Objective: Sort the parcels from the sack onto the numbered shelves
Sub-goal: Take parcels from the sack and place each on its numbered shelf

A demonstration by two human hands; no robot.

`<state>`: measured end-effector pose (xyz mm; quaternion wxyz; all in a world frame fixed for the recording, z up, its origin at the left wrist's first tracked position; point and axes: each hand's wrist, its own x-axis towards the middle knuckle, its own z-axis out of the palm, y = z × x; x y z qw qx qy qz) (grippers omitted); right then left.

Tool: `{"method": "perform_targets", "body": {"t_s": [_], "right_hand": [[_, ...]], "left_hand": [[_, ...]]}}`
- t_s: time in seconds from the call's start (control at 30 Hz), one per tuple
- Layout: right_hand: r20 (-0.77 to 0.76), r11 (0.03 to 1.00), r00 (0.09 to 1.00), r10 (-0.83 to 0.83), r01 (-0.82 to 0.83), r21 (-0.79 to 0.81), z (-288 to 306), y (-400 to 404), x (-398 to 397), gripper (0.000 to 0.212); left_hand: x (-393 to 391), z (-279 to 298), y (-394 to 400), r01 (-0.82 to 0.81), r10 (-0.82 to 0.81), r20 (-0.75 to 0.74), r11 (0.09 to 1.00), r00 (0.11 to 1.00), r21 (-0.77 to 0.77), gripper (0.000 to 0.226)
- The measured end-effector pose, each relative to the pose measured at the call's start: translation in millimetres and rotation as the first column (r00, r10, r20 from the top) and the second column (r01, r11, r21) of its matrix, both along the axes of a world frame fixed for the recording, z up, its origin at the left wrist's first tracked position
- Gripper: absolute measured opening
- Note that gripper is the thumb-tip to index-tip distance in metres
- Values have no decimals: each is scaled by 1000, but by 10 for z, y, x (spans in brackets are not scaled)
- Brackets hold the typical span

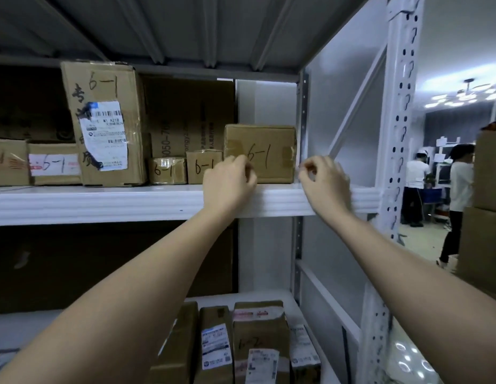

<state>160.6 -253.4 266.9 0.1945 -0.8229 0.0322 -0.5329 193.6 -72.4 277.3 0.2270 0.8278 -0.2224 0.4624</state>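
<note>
A brown cardboard parcel (269, 151) marked "6-1" stands at the right end of the white upper shelf (102, 203). My left hand (229, 187) is in front of its lower left corner, fingers loosely curled against the box face without gripping it. Just off the parcel's lower right corner, my right hand (324, 184) hovers by the shelf edge with loosely curled fingers and holds nothing. Other parcels marked "6-1" line the shelf to the left: a small box (204, 167), a smaller one (166, 171), a tall box (105, 123) and a flat one (54, 163).
A lower shelf holds several labelled parcels (258, 342), one marked "6-2". The rack's perforated white upright (399, 134) stands at the right. Stacked cardboard boxes (485, 217) are at the far right, and two people (457, 189) stand in the room behind.
</note>
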Motion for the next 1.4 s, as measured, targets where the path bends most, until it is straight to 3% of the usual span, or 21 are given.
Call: {"method": "perform_targets", "body": {"t_s": [0.17, 0.33, 0.5, 0.7, 0.87, 1.1, 1.27, 1.4], "right_hand": [[-28, 998, 999, 44, -45, -37, -148, -188, -487, 18], [-81, 996, 994, 76, -80, -49, -473, -667, -1170, 18], [-299, 997, 953, 56, -70, -37, -1041, -1334, -1959, 19], [-528, 1000, 849, -24, 26, -3, -1916, -2079, -2699, 17], [-692, 993, 720, -52, 113, 43, -2640, -2577, -3124, 21], [-848, 960, 526, -63, 264, 93, -3475, -3185, -3317, 17], [-958, 954, 285, -27, 294, 61, -4002, -3481, -3178, 20], [-983, 936, 65, 170, 301, 182, -4364, -3700, -3014, 23]], "left_hand": [[-499, -141, -334, -28, 23, 52, 995, 998, 98, 23], [-1118, -517, -829, -15, 16, -3, 989, 1000, 145, 26], [-1792, -1168, -1433, -52, 81, -124, 973, 989, 224, 42], [-2461, -2029, -2125, 49, 82, -340, 932, 937, 358, 48], [-2811, -2819, -2673, 198, 96, -500, 841, 860, 503, 51], [-2815, -3653, -3296, 337, 140, -533, 635, 835, 695, 63], [-2529, -4119, -3520, 445, 185, -610, 530, 771, 722, 72], [-2264, -4359, -3651, 502, 248, -633, 430, 734, 751, 73]]}}
